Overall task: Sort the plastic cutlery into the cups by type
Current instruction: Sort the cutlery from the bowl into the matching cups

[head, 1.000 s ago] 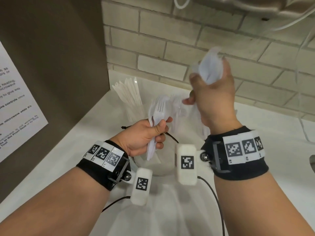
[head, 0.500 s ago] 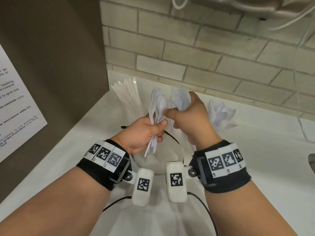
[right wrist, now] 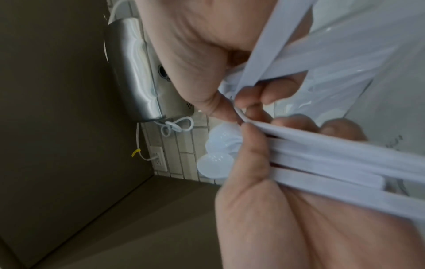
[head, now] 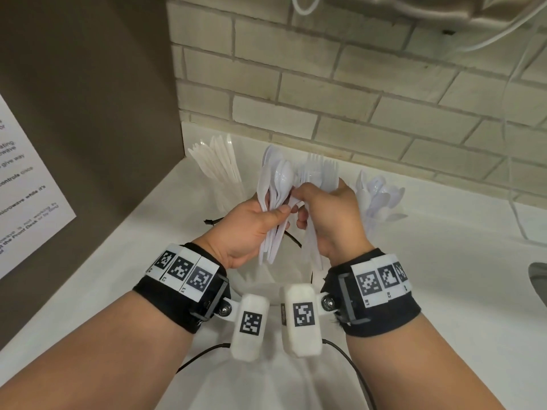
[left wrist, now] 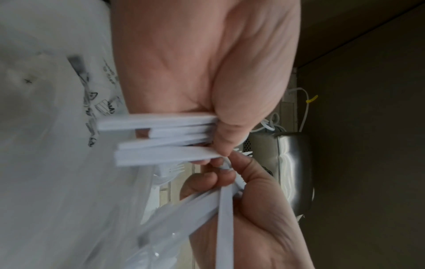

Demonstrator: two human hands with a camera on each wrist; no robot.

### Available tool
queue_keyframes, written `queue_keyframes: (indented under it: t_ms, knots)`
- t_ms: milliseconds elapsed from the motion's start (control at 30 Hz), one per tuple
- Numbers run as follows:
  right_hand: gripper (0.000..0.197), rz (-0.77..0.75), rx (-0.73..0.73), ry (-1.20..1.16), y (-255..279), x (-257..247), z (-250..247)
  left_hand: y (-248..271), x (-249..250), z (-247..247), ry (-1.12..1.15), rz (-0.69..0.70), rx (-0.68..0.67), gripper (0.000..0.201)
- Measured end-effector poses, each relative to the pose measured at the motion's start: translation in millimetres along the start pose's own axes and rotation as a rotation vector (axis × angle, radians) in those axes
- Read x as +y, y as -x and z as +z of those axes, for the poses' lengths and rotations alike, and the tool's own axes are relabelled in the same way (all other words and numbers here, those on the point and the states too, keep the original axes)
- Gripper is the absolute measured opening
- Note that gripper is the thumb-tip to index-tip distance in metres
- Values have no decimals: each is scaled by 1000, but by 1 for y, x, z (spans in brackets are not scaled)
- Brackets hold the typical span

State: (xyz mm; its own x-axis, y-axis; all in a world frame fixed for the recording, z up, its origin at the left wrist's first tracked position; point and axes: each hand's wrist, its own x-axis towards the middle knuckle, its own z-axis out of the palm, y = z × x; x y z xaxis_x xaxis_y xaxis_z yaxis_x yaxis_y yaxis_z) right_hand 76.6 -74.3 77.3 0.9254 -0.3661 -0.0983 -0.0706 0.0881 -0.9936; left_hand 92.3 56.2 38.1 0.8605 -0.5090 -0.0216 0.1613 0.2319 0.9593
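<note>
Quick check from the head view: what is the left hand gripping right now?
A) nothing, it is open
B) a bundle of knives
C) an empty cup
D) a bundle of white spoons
D: the left hand is curled round a bundle of white spoons, bowls up, handles hanging below the fist.

Pale brick wall [head: 325,93], white counter [head: 444,291], brown panel [head: 88,84] left.

Both my hands full, jammed together over the counter [head: 444,291]. Ahead: knife cup [head: 220,170] back-left, tight to the brown panel [head: 88,113]; spoon cup [head: 377,199] just right of my right hand [head: 331,217]. Brick wall [head: 325,99] close behind both. Open counter to the right toward the sink edge [head: 538,285]. Cables [head: 334,347] trail under my wrists.
</note>
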Motion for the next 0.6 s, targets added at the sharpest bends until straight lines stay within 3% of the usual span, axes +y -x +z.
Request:
queue_keyframes:
  t_ms: [133, 267, 433, 600]
  knots:
    - [30, -4, -45, -32, 2, 4, 1, 1, 9, 1, -64, 0, 23, 20]
    - [28, -27, 24, 0, -3, -5, -8, 1, 12, 0, -51, -36, 161, 16]
    - [45, -273, 152, -192, -27, -45, -28, 5, 22, 1, 22, -17, 218, 12]
    - [53, -580, 126, -44, -60, -56, -24, 5, 29, 4, 78, 9, 270, 11]
